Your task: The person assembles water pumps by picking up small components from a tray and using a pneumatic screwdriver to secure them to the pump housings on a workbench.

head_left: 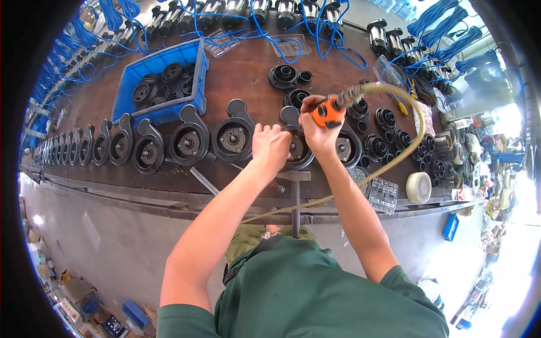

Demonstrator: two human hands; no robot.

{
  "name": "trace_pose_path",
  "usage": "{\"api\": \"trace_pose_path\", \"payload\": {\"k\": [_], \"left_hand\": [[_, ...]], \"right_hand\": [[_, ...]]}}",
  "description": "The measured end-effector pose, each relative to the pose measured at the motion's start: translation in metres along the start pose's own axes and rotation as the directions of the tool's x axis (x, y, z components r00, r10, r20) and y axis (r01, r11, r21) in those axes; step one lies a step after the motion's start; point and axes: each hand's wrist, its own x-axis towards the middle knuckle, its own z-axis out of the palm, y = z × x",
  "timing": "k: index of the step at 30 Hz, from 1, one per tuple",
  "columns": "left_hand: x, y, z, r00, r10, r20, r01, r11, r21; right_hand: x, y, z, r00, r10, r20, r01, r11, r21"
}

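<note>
A round black pump housing [299, 160] stands at the table's front edge between my hands. My left hand [270, 147] is closed at its left rim, thumb towards the middle; part of the fingers is hidden. My right hand [321, 134] grips an orange air tool [328, 114] just above the housing's right side. From the tool's metal fitting a yellowish air hose [418, 121] loops right and back down across my right forearm. The tool's working end is hidden by my hand. Similar housings [231, 139] stand to the left, and another [346, 147] to the right.
A blue crate [160, 84] holds black round parts. Black impeller-like parts [375, 146] cluster at right, near a small-parts tray [383, 195] and a white tape roll [418, 187]. Motors with blue cables [284, 14] line the back. A metal bar [204, 180] lies at the front edge.
</note>
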Motion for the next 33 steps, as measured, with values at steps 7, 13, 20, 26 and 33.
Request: {"api": "trace_pose_path", "payload": {"k": [7,13,20,26,33], "left_hand": [[0.003,0.001,-0.005,1.000,-0.004,0.022,0.005,0.999,-0.034],[0.004,-0.002,0.000,1.000,0.021,0.011,-0.020,0.997,-0.072],[0.005,-0.004,0.003,1.000,0.023,0.003,-0.022,0.994,-0.108],[0.004,-0.003,0.002,1.000,0.016,0.004,-0.016,0.993,-0.121],[0.002,-0.003,0.003,1.000,0.012,-0.020,-0.014,0.992,-0.123]], "right_hand": [[-0.034,-0.033,-0.021,0.992,0.127,-0.019,-0.122,0.980,0.156],[-0.045,-0.030,-0.027,0.987,0.158,-0.015,-0.150,0.961,0.232],[-0.050,-0.025,-0.031,0.980,0.198,-0.019,-0.194,0.972,0.134],[-0.049,-0.022,-0.031,0.987,0.162,-0.014,-0.158,0.976,0.151],[-0.051,-0.018,-0.024,0.992,0.128,-0.002,-0.126,0.981,0.149]]}}
